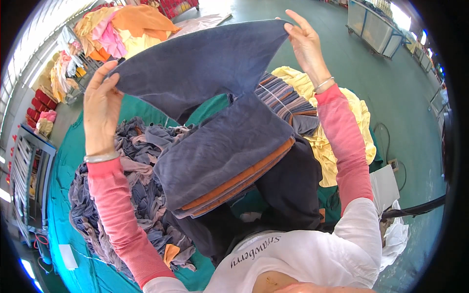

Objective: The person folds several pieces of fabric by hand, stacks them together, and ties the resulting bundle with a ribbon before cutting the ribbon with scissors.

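Observation:
Stretched out in front of me is a dark blue-grey cloth [205,58], its upper edge raised between both hands. My left hand [103,105] is closed in a pinch on its left corner. On the far right corner, my right hand [305,46] pinches with thumb and finger while some other fingers point up. Across my lap lies a stack of folded cloths [224,151], grey on top with rust-brown and grey layers at the near edge. The raised cloth hangs down just beyond this stack; whether its lower edge touches the stack I cannot tell.
A heap of crumpled grey and mauve cloths [141,171] lies left on a green sheet [66,195]. Beyond the stack, a tied bundle of folded cloths [288,97] rests against yellow fabric [342,122]. Orange and pink fabrics [132,29] are piled far left; a wheeled bin [373,27] stands far right.

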The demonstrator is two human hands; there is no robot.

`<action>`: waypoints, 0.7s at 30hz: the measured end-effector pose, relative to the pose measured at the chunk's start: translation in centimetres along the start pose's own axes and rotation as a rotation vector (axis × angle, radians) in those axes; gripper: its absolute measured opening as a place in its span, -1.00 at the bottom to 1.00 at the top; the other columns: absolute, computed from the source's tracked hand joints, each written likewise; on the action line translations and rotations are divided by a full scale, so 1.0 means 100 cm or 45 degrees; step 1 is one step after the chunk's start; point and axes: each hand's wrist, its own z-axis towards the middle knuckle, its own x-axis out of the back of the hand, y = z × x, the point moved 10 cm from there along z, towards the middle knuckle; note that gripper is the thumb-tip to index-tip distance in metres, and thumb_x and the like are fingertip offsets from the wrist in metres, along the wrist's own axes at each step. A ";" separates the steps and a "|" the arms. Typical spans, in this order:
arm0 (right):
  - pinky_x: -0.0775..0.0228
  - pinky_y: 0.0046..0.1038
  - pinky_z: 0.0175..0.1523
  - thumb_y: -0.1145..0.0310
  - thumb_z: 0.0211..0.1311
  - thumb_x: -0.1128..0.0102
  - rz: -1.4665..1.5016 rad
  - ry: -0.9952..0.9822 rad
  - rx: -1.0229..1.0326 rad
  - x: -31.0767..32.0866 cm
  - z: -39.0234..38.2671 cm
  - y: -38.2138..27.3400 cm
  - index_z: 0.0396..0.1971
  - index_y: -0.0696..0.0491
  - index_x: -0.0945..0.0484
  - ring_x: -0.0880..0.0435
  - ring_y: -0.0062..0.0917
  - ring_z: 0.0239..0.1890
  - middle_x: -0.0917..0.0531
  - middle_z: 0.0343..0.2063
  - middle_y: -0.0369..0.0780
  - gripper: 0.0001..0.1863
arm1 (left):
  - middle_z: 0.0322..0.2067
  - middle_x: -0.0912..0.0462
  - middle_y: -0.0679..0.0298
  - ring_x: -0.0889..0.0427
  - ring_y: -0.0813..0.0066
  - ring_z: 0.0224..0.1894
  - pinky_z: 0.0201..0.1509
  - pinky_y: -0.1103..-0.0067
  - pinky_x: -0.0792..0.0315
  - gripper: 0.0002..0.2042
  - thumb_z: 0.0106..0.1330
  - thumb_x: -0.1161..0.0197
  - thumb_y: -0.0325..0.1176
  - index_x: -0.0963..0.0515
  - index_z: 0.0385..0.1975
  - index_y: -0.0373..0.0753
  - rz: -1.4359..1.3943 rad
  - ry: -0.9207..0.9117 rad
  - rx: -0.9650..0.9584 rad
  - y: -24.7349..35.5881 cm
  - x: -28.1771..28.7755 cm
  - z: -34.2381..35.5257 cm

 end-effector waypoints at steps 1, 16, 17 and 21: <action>-0.25 -0.58 0.01 0.50 0.10 -0.15 0.042 -0.034 0.015 0.003 0.001 -0.004 0.06 0.16 -0.34 -0.52 -0.71 -0.26 -0.62 -0.37 -0.29 -0.53 | -0.34 -0.50 0.34 -0.45 0.63 -0.33 -0.22 0.69 -0.33 -0.78 0.18 -0.08 -0.57 -0.46 -0.16 -0.31 0.082 0.026 -0.026 0.008 0.010 -0.002; -0.41 -0.25 -0.15 0.18 -0.07 -0.36 -0.210 -0.393 0.062 0.034 -0.174 -0.134 -0.25 0.09 -0.50 -0.60 -0.44 -0.49 -0.59 -0.61 -0.20 -0.59 | -0.46 -0.55 0.11 -0.45 0.46 -0.49 -0.37 0.58 -0.24 -0.84 -0.02 -0.32 -0.39 -0.57 -0.43 -0.25 0.285 -0.905 -0.766 0.067 -0.063 -0.244; -0.43 -0.30 -0.19 0.18 -0.09 -0.37 -0.156 -0.421 -0.015 0.032 -0.182 -0.132 -0.28 0.08 -0.52 -0.58 -0.45 -0.55 -0.56 -0.65 -0.21 -0.61 | -0.47 -0.55 0.16 -0.46 0.47 -0.49 -0.39 0.58 -0.23 -0.87 -0.04 -0.34 -0.39 -0.58 -0.50 -0.24 0.288 -0.937 -0.670 0.062 -0.066 -0.252; -0.38 -0.50 -0.47 0.20 0.00 -0.31 -0.110 -0.415 0.005 0.015 -0.188 -0.127 -0.30 0.08 -0.48 -0.48 -0.53 -0.69 -0.44 -0.66 -0.29 -0.66 | -0.55 -0.51 0.24 -0.44 0.50 -0.57 -0.44 0.59 -0.18 -0.89 -0.06 -0.36 -0.41 -0.58 -0.54 -0.22 0.265 -1.098 -0.506 0.049 -0.076 -0.247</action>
